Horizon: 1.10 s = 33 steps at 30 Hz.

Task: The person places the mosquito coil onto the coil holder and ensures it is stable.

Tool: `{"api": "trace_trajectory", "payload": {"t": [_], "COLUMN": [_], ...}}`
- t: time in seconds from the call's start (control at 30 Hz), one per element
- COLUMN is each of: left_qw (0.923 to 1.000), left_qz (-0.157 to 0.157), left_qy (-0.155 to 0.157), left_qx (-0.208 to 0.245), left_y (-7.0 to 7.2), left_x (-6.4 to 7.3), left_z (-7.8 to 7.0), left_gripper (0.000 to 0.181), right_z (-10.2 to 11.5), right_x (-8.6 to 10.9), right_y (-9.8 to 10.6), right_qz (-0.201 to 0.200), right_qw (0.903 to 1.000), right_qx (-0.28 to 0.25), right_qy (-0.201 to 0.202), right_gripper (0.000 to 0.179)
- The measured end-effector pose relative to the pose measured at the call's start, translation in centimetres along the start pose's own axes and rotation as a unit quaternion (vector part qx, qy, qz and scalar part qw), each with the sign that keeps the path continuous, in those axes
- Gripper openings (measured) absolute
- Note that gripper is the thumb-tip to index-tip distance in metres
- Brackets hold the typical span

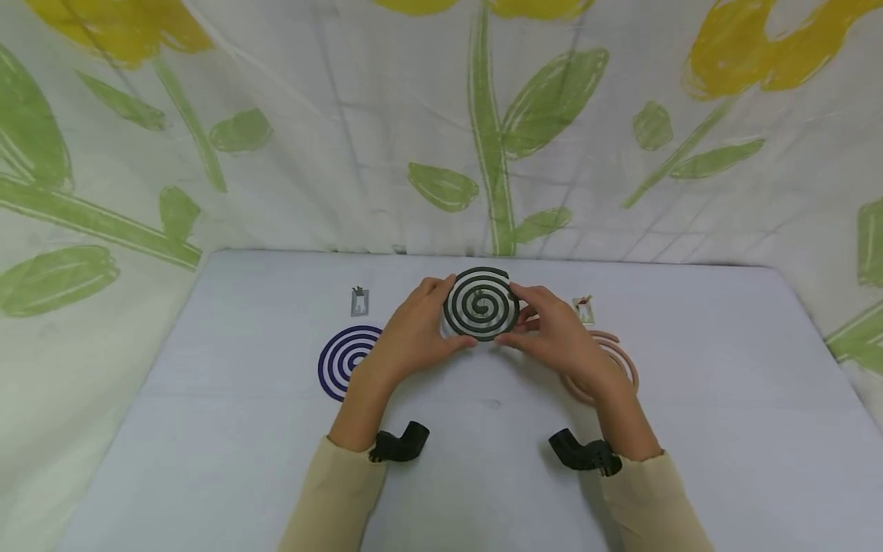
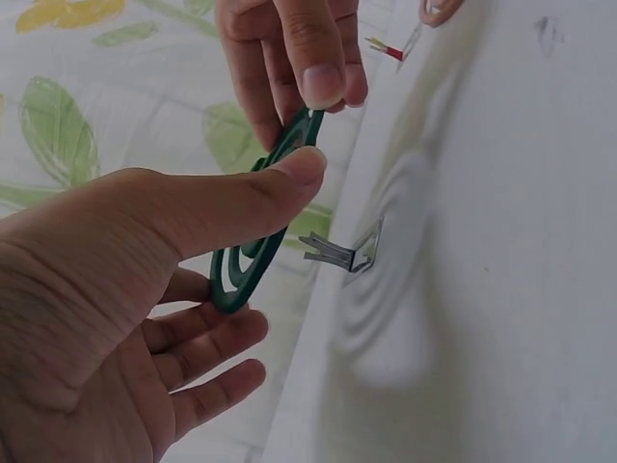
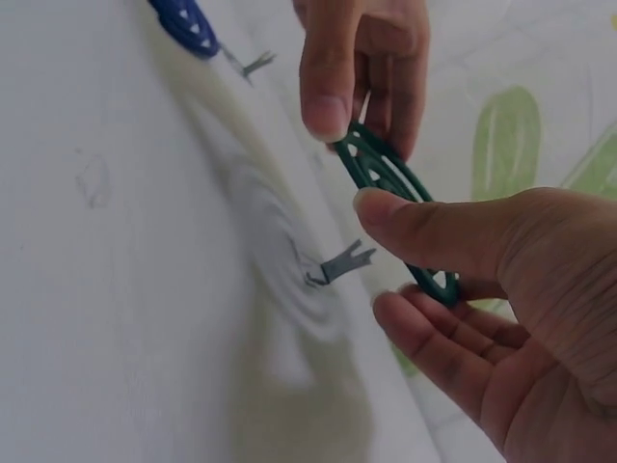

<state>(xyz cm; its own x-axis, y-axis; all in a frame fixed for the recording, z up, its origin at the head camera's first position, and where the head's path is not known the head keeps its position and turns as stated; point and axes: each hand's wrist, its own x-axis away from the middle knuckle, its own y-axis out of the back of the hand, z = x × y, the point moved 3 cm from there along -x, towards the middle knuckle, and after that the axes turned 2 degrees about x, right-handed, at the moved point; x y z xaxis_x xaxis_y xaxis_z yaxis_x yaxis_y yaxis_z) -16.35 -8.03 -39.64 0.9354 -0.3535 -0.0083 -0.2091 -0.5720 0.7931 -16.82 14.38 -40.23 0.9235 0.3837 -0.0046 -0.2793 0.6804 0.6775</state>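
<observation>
Both hands hold a dark green mosquito coil [image 1: 481, 306] by its opposite edges, raised above the table. My left hand [image 1: 412, 330] pinches its left edge, thumb on the near face and other fingers behind. The right hand [image 1: 552, 331] grips the right edge in the same way. Below the coil, a small metal coil stand [image 2: 333, 253] with a forked, upright prong is on the table, apart from the coil in the left wrist view. The right wrist view shows the coil [image 3: 439, 282] tilted, close to that stand [image 3: 345, 263].
A blue coil [image 1: 329, 364] lies partly behind the left forearm, with another metal stand [image 1: 360, 303] beyond it. A brown coil [image 1: 629, 366] lies under the right forearm, near a stand with a reddish prong [image 1: 583, 310]. A flower-patterned curtain [image 1: 345, 153] hangs behind the white table [image 1: 483, 491].
</observation>
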Motion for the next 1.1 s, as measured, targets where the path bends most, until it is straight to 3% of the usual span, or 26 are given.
{"api": "trace_trajectory", "payload": {"t": [0.2,0.37,0.53,0.67,0.9,1.1], "left_qw": [0.9976,0.9895,0.9837,0.9766,0.9561,0.9474], "left_qz": [0.012,-0.015,-0.042,-0.067,-0.103,-0.123], "left_qy": [0.028,0.038,0.054,0.06,0.098,0.093], "left_qx": [0.063,0.139,0.166,0.196,0.256,0.28], "left_y": [0.0,0.2,0.1,-0.1,-0.7,-0.9], "left_x": [-0.8,-1.5,-1.6,-1.7,-2.4,-2.9], "left_z": [0.2,0.3,0.6,0.9,1.1,1.0], "left_gripper": [0.098,0.084,0.075,0.071,0.066,0.063], "right_z": [0.1,0.2,0.4,0.4,-0.1,-0.3], "right_x": [-0.7,-1.5,-1.9,-2.1,-2.4,-2.5], "right_y": [0.4,0.9,0.7,0.5,0.1,0.2], "right_qz": [0.005,0.003,0.004,0.001,-0.002,-0.007], "right_qw": [0.9998,0.9995,0.9991,0.9984,0.9958,0.994], "right_qx": [-0.006,-0.01,-0.031,-0.041,-0.062,-0.074], "right_qy": [-0.015,-0.028,-0.029,-0.038,-0.066,-0.081], "right_gripper": [0.084,0.084,0.085,0.085,0.086,0.086]}}
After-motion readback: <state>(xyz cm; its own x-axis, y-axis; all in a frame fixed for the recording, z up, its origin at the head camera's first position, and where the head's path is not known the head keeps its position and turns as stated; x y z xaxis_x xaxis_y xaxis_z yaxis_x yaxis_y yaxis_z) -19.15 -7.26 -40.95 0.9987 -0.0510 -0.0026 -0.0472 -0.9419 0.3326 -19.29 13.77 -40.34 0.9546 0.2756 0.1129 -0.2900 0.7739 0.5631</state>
